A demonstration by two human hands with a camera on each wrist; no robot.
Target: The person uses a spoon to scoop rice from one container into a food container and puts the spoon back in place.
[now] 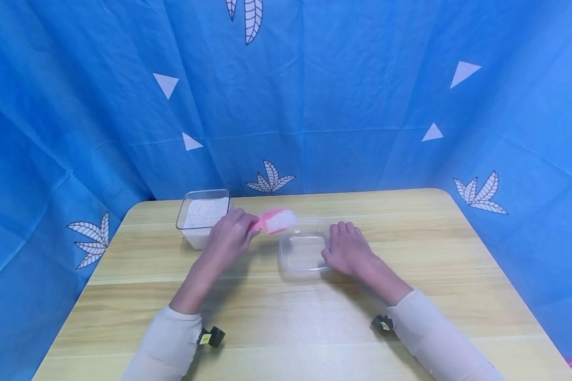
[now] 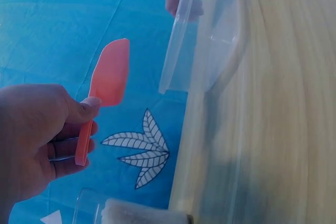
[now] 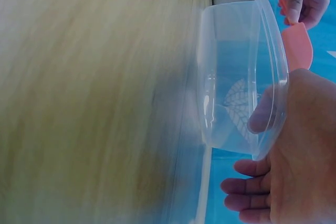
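My left hand [image 1: 231, 233] grips the handle of a pink scoop [image 2: 111, 74], thumb on top and fingers curled beneath. White powder [image 1: 282, 219] fills the scoop's bowl, which is held up by the left rim of a clear plastic container [image 1: 305, 269]. That container looks bare inside and stands on the table. At its right side, my right hand [image 1: 347, 247] holds the rim; the right wrist view shows the thumb [image 3: 262, 116] over the edge and the other fingers outside. Behind my left hand is a clear square tub [image 1: 197, 236] of white powder.
The light wooden table [image 1: 305, 328] has rounded far corners. A blue patterned cloth [image 1: 352, 95] hangs behind it and along both sides. Black wrist cameras sit on the left sleeve [image 1: 164, 338] and the right sleeve [image 1: 434, 333].
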